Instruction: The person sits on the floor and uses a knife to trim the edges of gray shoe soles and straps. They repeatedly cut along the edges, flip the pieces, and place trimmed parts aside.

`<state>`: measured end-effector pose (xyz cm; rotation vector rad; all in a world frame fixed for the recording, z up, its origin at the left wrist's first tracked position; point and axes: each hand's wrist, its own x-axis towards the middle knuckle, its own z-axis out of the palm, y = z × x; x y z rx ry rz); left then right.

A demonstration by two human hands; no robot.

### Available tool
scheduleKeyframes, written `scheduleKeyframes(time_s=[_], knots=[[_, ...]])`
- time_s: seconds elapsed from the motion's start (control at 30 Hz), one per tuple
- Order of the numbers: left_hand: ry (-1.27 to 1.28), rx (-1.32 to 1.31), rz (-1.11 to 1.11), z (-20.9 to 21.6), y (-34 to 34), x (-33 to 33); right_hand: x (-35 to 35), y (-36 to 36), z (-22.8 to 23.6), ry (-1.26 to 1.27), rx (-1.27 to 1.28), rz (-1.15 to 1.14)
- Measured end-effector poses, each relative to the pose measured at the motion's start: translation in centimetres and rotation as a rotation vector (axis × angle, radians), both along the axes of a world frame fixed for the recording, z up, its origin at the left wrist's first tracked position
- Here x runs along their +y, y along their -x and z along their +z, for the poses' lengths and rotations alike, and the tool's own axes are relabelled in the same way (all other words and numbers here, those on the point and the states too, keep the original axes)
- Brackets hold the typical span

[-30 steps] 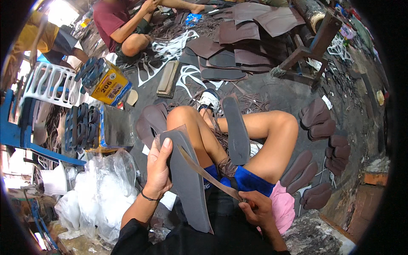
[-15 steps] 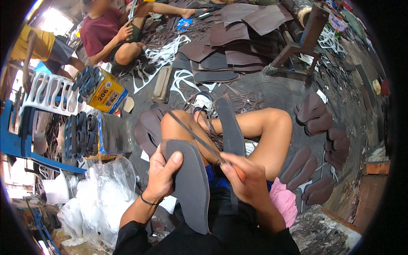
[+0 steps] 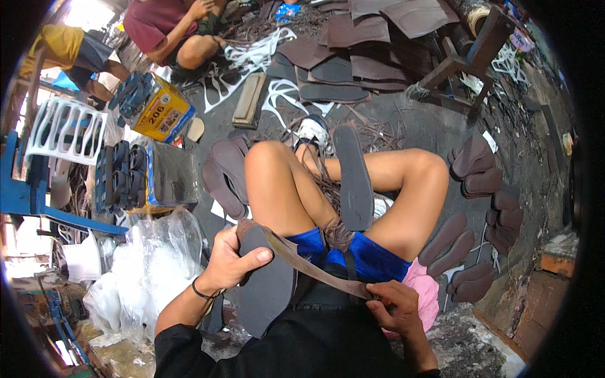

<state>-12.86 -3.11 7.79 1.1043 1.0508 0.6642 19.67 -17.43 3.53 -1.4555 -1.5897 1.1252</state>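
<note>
My left hand [image 3: 234, 259] grips a dark grey shoe sole [image 3: 268, 301] by its edge, thumb on the flat grey face. The sole is tilted over my lap, with a thin brown rim at its upper end. In my right hand [image 3: 398, 307] is a long, thin-bladed knife [image 3: 315, 271]; the fingers hide its handle. Its blade slants up and left to the sole's upper edge. Another grey sole [image 3: 354, 179] stands between my bent legs, beside a bunch of brown trimmings [image 3: 337, 236] on my lap.
Brown soles lie in groups to the right [image 3: 444, 242] and beside my left knee [image 3: 227, 173]. Brown sheets [image 3: 356, 31] are heaped ahead, near a wooden stand [image 3: 454, 66]. Clear plastic bags [image 3: 157, 271] and a tin [image 3: 165, 116] stand left. Another person [image 3: 161, 28] sits at the far left.
My right hand has moved right and down with the knife, and the blade's broad side now shows. The held sole has come lower and left. The view has shifted slightly.
</note>
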Motion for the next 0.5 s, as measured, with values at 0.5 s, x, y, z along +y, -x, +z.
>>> scheduleKeyframes(time_s=[0.5], knots=[[0.006,0.025,-0.309,1.2,-2.6,-2.2,2.7,0.8,5.7,0.172,0.087,0.096]])
